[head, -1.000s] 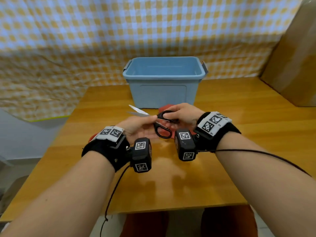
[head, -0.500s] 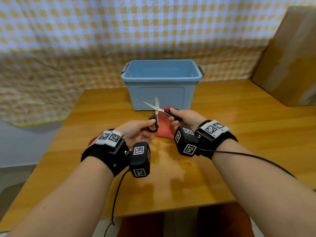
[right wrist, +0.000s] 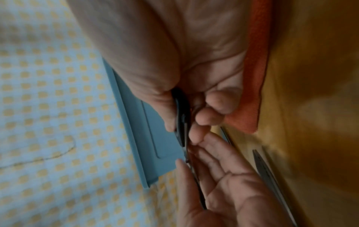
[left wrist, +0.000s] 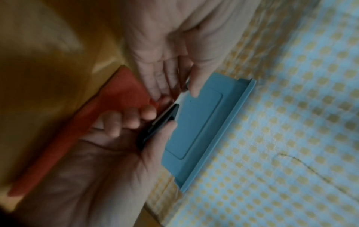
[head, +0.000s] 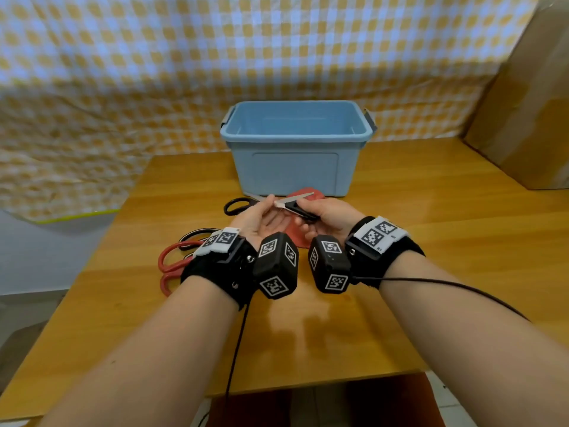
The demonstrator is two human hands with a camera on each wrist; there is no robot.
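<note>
On the desk (head: pixel 431 241), far left: red scissors (head: pixel 167 263) lie beside the left wrist, untouched.
Spare black scissors (head: pixel 237 206): flat on the desk, just left of the hands.
Left hand (head: pixel 261 221): palm up, fingers straight and released; the blade runs between thumb and fingers, but whether they press it I cannot tell.
Held scissors (head: pixel 295 206): in the air between both hands, above a red cloth (head: pixel 309 192), in front of the blue bin (head: pixel 295 171).
Right hand (head: pixel 329 217): fingers clenched round the black handle.
Handling: I judge them stiff, light, smooth steel, sharp at the edge; best taken at the handle, or on the flat of the closed blades.
Head view: only here appear the red scissors and the bin's open top.
Left wrist view: the right fingers (left wrist: pixel 132 118) curl under the handle, hidden from above.
Right wrist view: the left palm lies flat along the blade.
</note>
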